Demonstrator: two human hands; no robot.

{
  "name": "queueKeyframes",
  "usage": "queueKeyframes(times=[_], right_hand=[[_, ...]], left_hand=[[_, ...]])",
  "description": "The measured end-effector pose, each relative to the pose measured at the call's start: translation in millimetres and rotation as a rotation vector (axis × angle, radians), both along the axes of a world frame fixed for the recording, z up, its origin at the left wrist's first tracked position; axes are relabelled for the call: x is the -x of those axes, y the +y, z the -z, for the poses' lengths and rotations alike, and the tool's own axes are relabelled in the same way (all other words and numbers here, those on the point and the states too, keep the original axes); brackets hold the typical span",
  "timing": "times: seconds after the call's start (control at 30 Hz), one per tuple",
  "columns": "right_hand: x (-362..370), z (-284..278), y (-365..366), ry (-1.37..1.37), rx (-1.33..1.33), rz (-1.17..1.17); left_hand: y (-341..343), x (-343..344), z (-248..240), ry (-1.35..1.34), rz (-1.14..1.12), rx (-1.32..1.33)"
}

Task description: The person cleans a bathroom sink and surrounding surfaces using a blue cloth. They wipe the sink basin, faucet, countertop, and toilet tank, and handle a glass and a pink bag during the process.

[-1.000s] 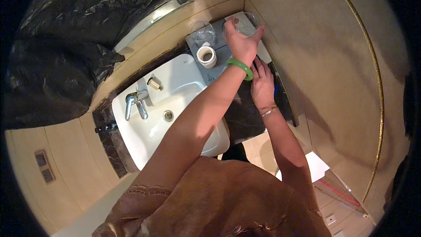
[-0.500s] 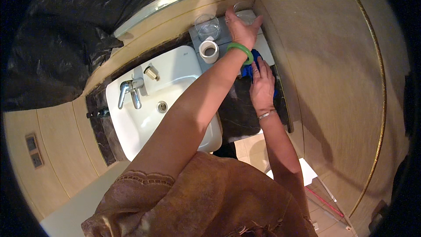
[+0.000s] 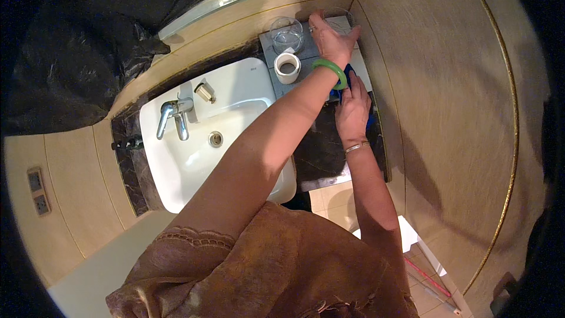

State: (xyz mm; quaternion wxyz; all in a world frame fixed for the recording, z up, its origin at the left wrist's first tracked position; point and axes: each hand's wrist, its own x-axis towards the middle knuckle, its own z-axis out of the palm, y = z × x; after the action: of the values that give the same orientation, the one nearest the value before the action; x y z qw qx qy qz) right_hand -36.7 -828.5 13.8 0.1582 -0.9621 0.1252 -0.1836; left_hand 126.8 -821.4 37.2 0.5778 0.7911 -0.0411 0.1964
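Note:
My left arm, with a green bangle (image 3: 331, 73), stretches across to the far right corner of the counter. There my left hand (image 3: 333, 41) straddles a clear glass container (image 3: 341, 22), fingers on one side and thumb on the other. My right hand (image 3: 353, 112) is closer to me, its fingers pressed on a bunched blue cloth (image 3: 349, 70), mostly hidden under it and the left wrist. Both hands are over a grey tiled slab (image 3: 306, 53). On its left part stand another clear glass container (image 3: 287, 38) and a white roll (image 3: 287, 68).
A white sink (image 3: 259, 76) with a chrome faucet (image 3: 175, 116) lies to the left, a small metal fitting (image 3: 205, 92) on its rim. Dark marble counter (image 3: 321, 153) shows beside it. Black plastic sheeting (image 3: 70, 53) hangs at the upper left. A wall (image 3: 447, 82) rises close on the right.
The view has shifted slightly. My left hand stays at the same glass container, and my right hand remains on the blue cloth, with less of the cloth showing.

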Motion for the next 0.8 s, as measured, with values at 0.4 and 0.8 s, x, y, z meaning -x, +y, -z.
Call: queueKeyframes(times=[0.4,0.8], right_hand=[[0.6,0.3,-1.4,0.000,-0.003,-0.042],[5.5,15.9,2.2,0.061,-0.412,-0.037]], left_hand=[[0.7,-12.1,25.6,0.051,0.019,0.053],[54.9,121.1,-14.4,-0.066,0.434,-0.138]])
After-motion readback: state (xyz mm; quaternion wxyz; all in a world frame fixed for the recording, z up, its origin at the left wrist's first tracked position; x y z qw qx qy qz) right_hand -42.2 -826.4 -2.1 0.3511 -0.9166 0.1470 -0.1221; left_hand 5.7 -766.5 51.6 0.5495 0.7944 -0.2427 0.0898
